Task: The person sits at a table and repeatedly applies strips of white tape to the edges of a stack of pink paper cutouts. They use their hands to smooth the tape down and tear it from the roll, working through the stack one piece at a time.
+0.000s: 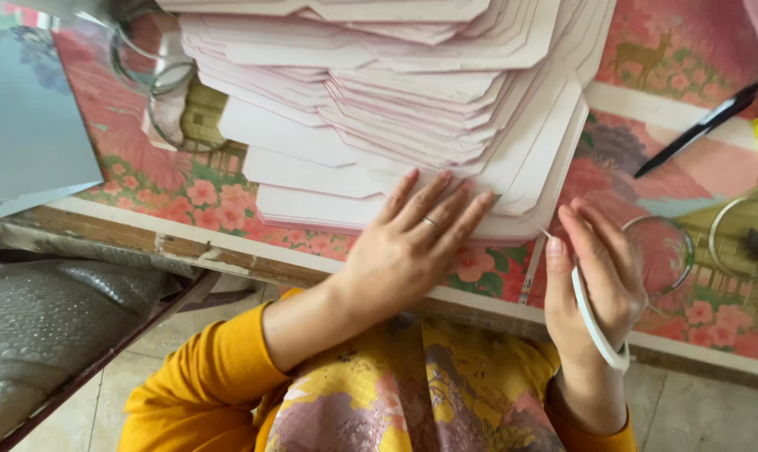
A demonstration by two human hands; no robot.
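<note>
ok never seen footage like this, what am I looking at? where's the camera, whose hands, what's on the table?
There is no machine here: a person works with two bare hands, and the single camera sits on their head and looks down. So the orange sleeves and yellow patterned clothing at the bottom belong to the wearer.

The left hand lies flat, fingers spread, on a fanned stack of pale pink paper sheets. The right hand holds a thin white strip that curves along the palm towards the wrist; what it is made of I cannot tell.

The stack rests on a table covered with a floral cloth in pinks and greens. Also on it: a black pen at the right, clear glass pieces at the upper left, and round glass items beside the right hand.
</note>
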